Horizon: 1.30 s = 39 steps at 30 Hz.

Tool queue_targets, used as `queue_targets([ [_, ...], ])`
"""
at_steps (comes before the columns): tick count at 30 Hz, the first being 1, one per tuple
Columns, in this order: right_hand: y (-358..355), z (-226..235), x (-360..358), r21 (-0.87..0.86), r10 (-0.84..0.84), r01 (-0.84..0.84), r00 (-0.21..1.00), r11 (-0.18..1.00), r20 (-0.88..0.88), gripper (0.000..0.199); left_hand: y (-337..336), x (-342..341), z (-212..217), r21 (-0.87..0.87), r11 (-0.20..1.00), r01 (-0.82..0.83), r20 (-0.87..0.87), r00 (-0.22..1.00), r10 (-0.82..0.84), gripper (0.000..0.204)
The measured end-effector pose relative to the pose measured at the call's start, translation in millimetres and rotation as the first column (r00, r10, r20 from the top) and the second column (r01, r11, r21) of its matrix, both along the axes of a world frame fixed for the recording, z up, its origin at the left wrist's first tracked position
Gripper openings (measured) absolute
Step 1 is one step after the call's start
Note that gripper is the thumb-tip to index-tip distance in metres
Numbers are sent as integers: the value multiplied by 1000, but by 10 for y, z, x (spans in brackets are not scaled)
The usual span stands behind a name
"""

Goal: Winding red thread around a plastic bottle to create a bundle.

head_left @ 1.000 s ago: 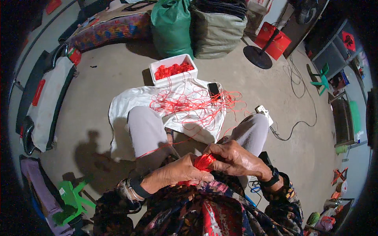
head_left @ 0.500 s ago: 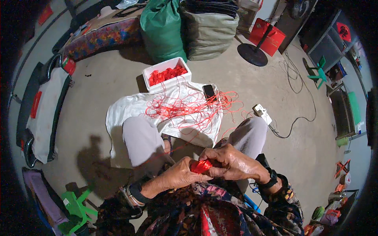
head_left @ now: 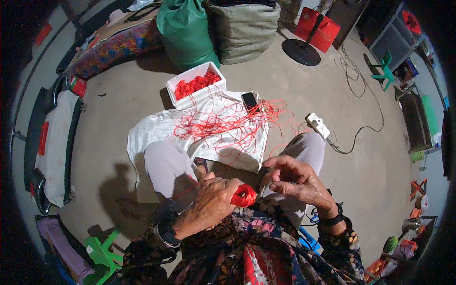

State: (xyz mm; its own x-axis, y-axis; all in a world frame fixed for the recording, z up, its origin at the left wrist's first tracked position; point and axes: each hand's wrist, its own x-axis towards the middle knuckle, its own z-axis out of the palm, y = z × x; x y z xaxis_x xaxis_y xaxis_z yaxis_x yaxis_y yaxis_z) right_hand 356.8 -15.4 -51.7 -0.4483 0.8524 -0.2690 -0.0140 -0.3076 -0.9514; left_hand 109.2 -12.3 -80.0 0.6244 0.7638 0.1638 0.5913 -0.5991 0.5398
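My left hand (head_left: 209,197) is closed round a small wound bundle of shiny red cord (head_left: 244,195), held above my lap. The bundle's rounded end, with a dark hollow in its middle, sticks out beside my thumb. To its right, my right hand (head_left: 297,183) is raised apart from it, thumb and fingers spread. Beyond my knees, a loose tangle of red cord (head_left: 209,127) lies across a white cloth (head_left: 154,130) on the floor. A thin red strand runs from the tangle towards my left hand.
A white foam box (head_left: 194,99) with red bundles stands at the cloth's far edge. A black phone (head_left: 249,102) lies on the cloth. Right of it are a white power strip (head_left: 317,124) and its cable. Full sacks (head_left: 185,33) stand farther back; a green stool (head_left: 103,251) is at left.
My right hand has let go of the red bundle and moved up and right, its fingers opening. My left hand keeps the bundle and has turned, showing its hollow end.
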Motion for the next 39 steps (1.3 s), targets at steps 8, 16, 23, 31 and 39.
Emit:
queue_targets([
  [8,-230,27,-128,290,16,-94,966,952,260,59,133,200,-3,-130,989,-67,59,995,75,20],
  [16,-419,-308,335,160,-336,340,941,927,-52,25,313,93,-419,-932,339,-125,123,773,622,25],
  [23,-538,-737,1062,-65,-859,857,508,512,-70,15,716,132,-432,-950,302,84,282,650,705,34],
  [31,-252,-1573,1737,-159,-954,941,298,299,-34,15,1142,303,-587,-905,387,176,420,514,748,37],
  [39,668,-2996,1968,-193,-867,875,474,444,154,16,1819,373,-1066,-953,281,-115,153,618,771,42],
])
